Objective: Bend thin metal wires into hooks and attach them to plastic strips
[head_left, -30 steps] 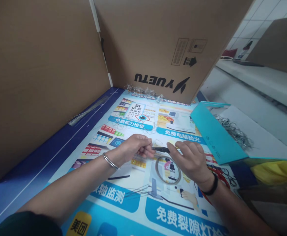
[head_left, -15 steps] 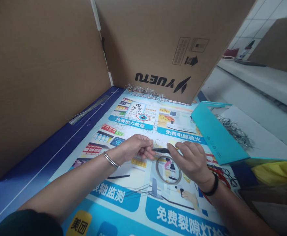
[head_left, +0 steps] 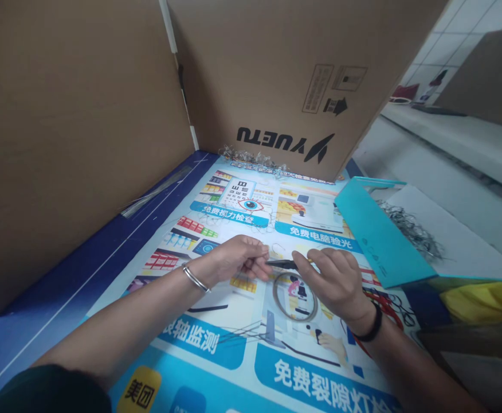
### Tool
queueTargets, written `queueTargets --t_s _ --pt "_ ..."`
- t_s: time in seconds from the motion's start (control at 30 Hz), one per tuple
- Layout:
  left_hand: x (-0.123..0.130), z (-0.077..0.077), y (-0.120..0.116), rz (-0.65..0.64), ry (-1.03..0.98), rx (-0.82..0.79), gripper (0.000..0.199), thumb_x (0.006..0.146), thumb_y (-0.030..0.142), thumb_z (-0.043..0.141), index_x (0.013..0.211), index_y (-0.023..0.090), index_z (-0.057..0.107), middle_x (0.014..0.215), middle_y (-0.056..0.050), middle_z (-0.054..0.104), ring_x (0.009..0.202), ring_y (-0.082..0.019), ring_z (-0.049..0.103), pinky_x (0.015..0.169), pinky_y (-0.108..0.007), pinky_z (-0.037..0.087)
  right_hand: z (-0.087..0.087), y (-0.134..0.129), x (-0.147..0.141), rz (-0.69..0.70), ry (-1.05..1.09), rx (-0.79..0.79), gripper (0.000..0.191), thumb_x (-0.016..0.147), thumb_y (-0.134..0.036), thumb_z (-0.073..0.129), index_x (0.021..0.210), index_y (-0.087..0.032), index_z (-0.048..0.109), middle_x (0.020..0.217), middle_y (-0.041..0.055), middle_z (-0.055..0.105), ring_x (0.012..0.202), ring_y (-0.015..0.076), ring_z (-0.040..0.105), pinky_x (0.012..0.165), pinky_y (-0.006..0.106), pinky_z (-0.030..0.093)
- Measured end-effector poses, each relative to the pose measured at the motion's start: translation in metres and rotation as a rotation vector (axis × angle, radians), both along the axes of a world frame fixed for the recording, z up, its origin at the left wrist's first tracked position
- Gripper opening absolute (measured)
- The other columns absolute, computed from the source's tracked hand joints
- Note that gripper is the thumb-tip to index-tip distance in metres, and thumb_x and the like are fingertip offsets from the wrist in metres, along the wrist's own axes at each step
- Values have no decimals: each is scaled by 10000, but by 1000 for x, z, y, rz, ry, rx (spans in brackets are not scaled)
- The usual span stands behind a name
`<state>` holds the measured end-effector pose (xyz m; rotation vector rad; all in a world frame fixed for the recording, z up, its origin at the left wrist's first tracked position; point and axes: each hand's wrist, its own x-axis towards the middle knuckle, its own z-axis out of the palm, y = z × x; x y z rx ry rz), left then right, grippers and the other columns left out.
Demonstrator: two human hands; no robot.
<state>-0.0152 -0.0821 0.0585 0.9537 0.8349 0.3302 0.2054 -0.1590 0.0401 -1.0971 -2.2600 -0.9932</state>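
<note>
My left hand (head_left: 243,258), with a silver bangle at the wrist, is closed in a pinch near the middle of the printed sheet; what it pinches is too small to make out. My right hand (head_left: 330,279) is wrapped round a dark-tipped pair of pliers (head_left: 282,264), whose jaws point left and reach the left fingertips. A thin curved wire (head_left: 278,246) shows just above the jaws. Below them lies a coil of wire (head_left: 277,298) on the sheet. Several thin straight wires (head_left: 240,332) lie nearer to me.
Tall cardboard panels (head_left: 259,74) stand at the left and back. A clump of small clear and metal bits (head_left: 251,158) lies at their foot. To the right, a teal box (head_left: 380,241) holds a heap of wire pieces (head_left: 410,229), with yellow material (head_left: 478,301) nearer me.
</note>
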Motion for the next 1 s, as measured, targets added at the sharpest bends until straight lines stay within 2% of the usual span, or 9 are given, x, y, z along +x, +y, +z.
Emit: queueTargets --t_s 0.23,0.43,0.6,0.87,1.0 --pt "-1 -4 1 -14 -25 63 311 737 400 671 689 116 552 591 -51 676 517 -138 654 484 -196 402 -1 0 1 -4 -12 -8 256 806 -163 615 1049 -237 584 869 14 641 770 163 487 690 336 306" --pt "-2 0 0 -14 -2 250 285 799 376 594 675 123 550 572 -41 654 495 -120 641 468 -174 379 -1 1 -1 4 -12 -45 219 814 -184 608 1027 -231 586 868 13 637 756 161 469 667 334 289" --pt "-1 4 0 -11 42 380 228 818 304 550 668 134 542 585 -18 632 502 -109 640 484 -171 397 2 2 -5 0 3 -115 178 821 -195 595 999 -197 602 840 30 625 747 167 463 649 331 300" --pt "1 2 1 17 77 451 154 818 218 513 684 142 525 595 23 587 522 -99 629 544 -204 484 5 2 -10 -41 26 -267 162 865 -253 549 962 -148 626 784 55 603 735 177 465 666 325 334" --pt "-1 -3 2 -29 120 615 160 828 254 507 704 156 532 611 23 593 560 -111 632 577 -225 497 6 2 -11 -47 51 -347 196 883 -299 525 949 -147 631 778 61 598 755 184 488 673 313 350"
